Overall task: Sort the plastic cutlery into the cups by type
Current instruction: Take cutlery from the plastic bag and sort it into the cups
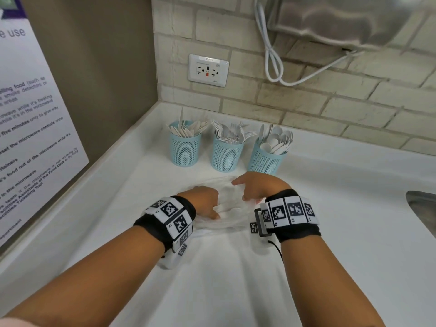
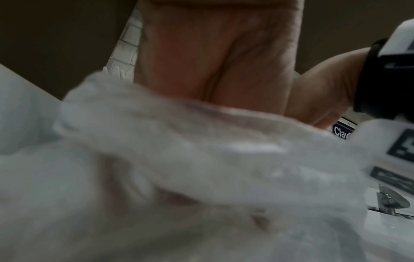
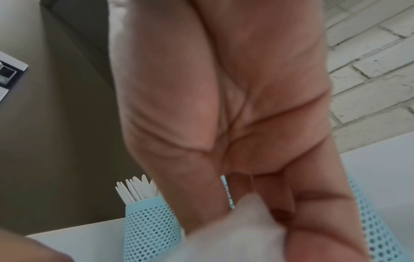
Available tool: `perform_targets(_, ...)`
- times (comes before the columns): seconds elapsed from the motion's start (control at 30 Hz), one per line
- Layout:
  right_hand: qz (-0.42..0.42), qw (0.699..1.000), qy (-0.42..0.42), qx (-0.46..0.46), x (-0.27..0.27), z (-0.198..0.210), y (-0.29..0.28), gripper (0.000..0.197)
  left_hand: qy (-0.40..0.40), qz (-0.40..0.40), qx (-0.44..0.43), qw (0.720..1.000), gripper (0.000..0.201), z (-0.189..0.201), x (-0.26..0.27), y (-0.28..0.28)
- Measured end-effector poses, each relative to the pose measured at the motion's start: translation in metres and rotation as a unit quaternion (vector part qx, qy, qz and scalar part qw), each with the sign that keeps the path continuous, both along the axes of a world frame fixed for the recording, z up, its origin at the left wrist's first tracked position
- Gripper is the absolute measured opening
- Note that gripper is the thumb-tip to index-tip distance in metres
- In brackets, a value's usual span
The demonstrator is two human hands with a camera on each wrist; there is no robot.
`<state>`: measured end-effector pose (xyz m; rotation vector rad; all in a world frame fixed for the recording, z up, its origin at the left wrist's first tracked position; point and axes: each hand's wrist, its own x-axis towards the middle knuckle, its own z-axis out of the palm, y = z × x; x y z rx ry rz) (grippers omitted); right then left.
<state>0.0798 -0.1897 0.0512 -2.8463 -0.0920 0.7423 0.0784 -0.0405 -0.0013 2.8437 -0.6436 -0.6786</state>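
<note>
Both hands are down on a clear plastic bag [image 1: 226, 208] lying crumpled on the white table [image 1: 330, 232], w/ the person standing right at the edge. Left hand [image 1: 204, 204] has its fingers curled into the bag's near-left side, gripping a bunch of film. Right hand [image 1: 257, 186] pinches the bag's far-right part btwn thumb and fingers; the right wrist view shows the film caught at the fingertips [image 3: 313, 212]. In the left wrist view the bag [image 2: 201, 177] fills most of the frame, blurred; can't tell what's inside.

Behind the bag, near the back wall, 3 light-blue mesh cups stand in a row, upright, close but not touching. Left cup [image 1: 185, 148] holds white knives [image 1: 186, 131], middle cup [image 1: 226, 154] holds white forks [image 1: 230, 132], right cup [image 1: 265, 159] holds white spoons [image 1: 277, 138]. The right hand is just in front of the right cup.

Above the cups, a wall outlet [image 1: 208, 70] sits on the brick backsplash. A white cord [image 1: 273, 60] loops down from a steel appliance [image 1: 342, 17] top right. A printed notice [image 1: 30, 119] hangs on the left wall, and a steel sink edge [image 1: 422, 208] shows at far right.
</note>
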Motion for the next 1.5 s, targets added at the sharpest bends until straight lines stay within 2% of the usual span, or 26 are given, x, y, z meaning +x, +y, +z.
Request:
perform_targets(0.63, -0.038, 0.999, 0.002, 0.036, -0.003, 0.000, -0.009, 0.059, -0.004, -0.030, 0.021, 0.999, 0.022, -0.004, -0.001, -0.004)
perform_targets(0.8, -0.046, 0.998, 0.001, 0.041, -0.004, 0.000, -0.014, 0.059, 0.002, -0.035, -0.005, 0.999, 0.029, -0.003, 0.002, 0.003)
perform_targets(0.93, -0.048, 0.998, 0.005, 0.040, -0.006, -0.001, -0.015, 0.059, 0.003, -0.032, -0.031, 0.999, 0.019, -0.003, 0.004, 0.011)
perform_targets(1.07, -0.047, 0.998, 0.003, 0.035, -0.008, -0.002, -0.016, 0.060, 0.015, -0.007, -0.067, 0.998, 0.031, -0.003, 0.004, 0.017)
perform_targets(1.33, -0.050, 0.998, 0.008, 0.033, -0.009, -0.004, -0.018, 0.059, 0.064, 0.002, -0.102, 0.993, 0.014, 0.002, 0.000, 0.021)
perform_targets(1.43, -0.051, 0.998, 0.006, 0.031, -0.011, -0.005, -0.020, 0.058, 0.056, 0.015, -0.118, 0.991, 0.022, 0.001, 0.002, 0.023)
perform_targets(1.5, -0.051, 0.998, 0.009, 0.026, -0.012, -0.006, -0.021, 0.057, 0.044, 0.017, -0.130, 0.990, 0.017, 0.001, 0.002, 0.024)
